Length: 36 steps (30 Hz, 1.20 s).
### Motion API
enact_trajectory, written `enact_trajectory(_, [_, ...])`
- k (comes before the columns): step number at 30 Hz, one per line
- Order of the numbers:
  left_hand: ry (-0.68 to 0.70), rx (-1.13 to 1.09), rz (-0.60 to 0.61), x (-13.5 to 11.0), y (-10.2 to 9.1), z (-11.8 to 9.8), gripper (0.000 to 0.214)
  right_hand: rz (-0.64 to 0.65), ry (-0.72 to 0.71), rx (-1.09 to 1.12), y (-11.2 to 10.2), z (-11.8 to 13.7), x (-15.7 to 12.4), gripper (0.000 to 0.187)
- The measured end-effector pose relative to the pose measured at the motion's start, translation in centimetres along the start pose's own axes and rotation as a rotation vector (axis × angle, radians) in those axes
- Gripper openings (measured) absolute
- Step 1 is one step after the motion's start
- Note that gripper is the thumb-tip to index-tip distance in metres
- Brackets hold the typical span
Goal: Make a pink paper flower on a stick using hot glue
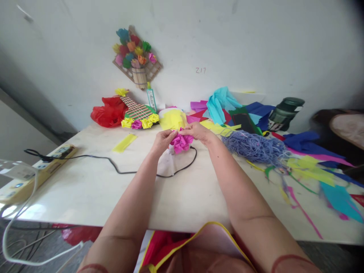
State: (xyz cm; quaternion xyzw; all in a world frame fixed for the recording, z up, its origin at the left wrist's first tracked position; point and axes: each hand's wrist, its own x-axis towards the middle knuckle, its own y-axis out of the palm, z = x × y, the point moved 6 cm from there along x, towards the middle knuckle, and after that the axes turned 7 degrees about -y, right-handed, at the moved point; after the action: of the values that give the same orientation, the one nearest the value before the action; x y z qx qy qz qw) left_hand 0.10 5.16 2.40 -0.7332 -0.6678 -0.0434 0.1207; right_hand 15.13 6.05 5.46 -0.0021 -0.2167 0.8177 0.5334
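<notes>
A magenta paper flower (182,143) is held up over the middle of the table between both hands. My left hand (165,139) pinches its left edge. From the upper right, my right hand (196,132) grips it with the fingertips drawn together near the left thumb. Just below the flower, a black cable (186,167) curves over the tabletop beside a whitish translucent piece. Behind the hands lies yellow crepe paper (172,119). To the left rests a decorated piece with wooden sticks (138,108), edged with yellow and magenta paper flowers.
At left sits a power strip (58,161) with cords. A bundle of blue-purple string (254,146) and colored paper scraps (309,168) cover the right side. A dark green jar (285,113) lies at the back. Paper flowers in a stick vase (139,77) hang on the wall.
</notes>
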Motion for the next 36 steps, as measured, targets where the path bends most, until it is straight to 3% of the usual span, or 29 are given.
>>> enact_trajectory(5, [-0.027, -0.003, 0.058, -0.2, 0.3, 0.0, 0.048, -0.024, 0.014, 0.017, 0.0, 0.0, -0.1, 0.041])
enact_trajectory(12, [-0.136, -0.203, 0.143, 0.0, -0.7, 0.5, 0.022, -0.074, 0.006, 0.035, -0.5, -0.3, 0.1, 0.036])
enact_trajectory(16, [-0.162, -0.163, 0.228, -0.3, -0.8, 0.2, 0.023, -0.086, -0.002, 0.061, -0.7, -0.2, 0.1, 0.036])
enact_trajectory(28, [-0.195, -0.127, 0.149, -0.1, -0.5, 0.9, 0.019, -0.094, -0.067, 0.047, -1.0, 0.1, 0.1, 0.04])
enact_trajectory(36, [-0.28, -0.214, 0.178, 0.0, 0.1, 1.8, 0.018, -0.056, -0.143, 0.021, -0.7, 0.6, 0.1, 0.031])
